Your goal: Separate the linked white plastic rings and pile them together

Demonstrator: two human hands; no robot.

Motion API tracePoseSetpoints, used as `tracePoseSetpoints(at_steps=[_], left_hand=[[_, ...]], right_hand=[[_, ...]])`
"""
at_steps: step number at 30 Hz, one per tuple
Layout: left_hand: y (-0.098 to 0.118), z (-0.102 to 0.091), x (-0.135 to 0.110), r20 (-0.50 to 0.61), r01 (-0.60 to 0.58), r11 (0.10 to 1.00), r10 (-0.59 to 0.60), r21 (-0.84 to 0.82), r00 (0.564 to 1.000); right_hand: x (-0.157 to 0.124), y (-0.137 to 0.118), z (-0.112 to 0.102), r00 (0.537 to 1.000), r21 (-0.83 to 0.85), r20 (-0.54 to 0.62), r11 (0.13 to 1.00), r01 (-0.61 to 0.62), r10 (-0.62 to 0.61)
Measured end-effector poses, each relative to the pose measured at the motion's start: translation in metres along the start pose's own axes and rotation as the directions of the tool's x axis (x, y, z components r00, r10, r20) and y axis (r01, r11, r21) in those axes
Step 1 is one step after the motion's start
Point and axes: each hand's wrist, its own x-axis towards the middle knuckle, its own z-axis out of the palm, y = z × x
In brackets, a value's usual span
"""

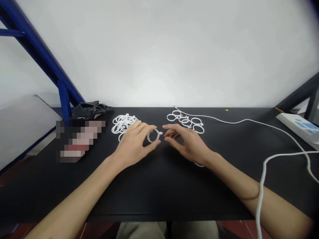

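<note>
Worktop: black worktop [159, 196], seen from the near edge
Behind: white wall [159, 53] along the back edge, blue steel frame [40, 56] past the back-left corner
Back-left: crumpled black plastic bag [91, 110] on the back edge, pixelated object [79, 141] nearer the left edge, too blurred to identify
Back-right: white power strip [297, 127] at the corner, white cable [239, 121] running from mid back edge toward the right edge
Left pile: tangled white plastic rings [122, 124] near the back edge, left of centre, just behind the left hand
Right pile: looser white plastic rings [185, 121] near the back edge, right of centre, just behind the right hand
Partly hidden ring: white ring [199, 165] under the right wrist, touching the worktop
Left hand [133, 144]: fingers curled, pinching the held ring
Held ring: white ring with small tab [154, 136], above the worktop centre, between the hands
Right hand [189, 144]: half open, empty, fingertips [166, 127] just beside the held ring, no visible contact
</note>
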Motion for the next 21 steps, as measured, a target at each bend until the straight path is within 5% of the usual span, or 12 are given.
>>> tracePoseSetpoints(at_steps=[5, 8, 14, 21], left_hand=[[-0.041, -0.01, -0.021, -0.194, 0.233, 0.92, -0.178, 0.315, 0.965], [-0.06, -0.01, -0.031, -0.19, 0.296, 0.881, -0.241, 0.369, 0.952], [-0.067, -0.002, -0.029, -0.162, 0.301, 0.868, -0.257, 0.394, 0.953], [-0.061, -0.003, -0.03, -0.159, 0.298, 0.877, -0.256, 0.377, 0.954]], right_hand=[[-0.024, 0.013, -0.031, 0.977, -0.354, 0.141, 0.93, -0.101, 0.16], [-0.045, 0.018, -0.046, 0.95, -0.455, 0.212, 0.883, -0.114, 0.231], [-0.061, 0.018, -0.045, 0.933, -0.424, 0.265, 0.899, -0.113, 0.242], [-0.035, 0.022, -0.019, 0.963, -0.306, 0.219, 0.948, -0.082, 0.154]])
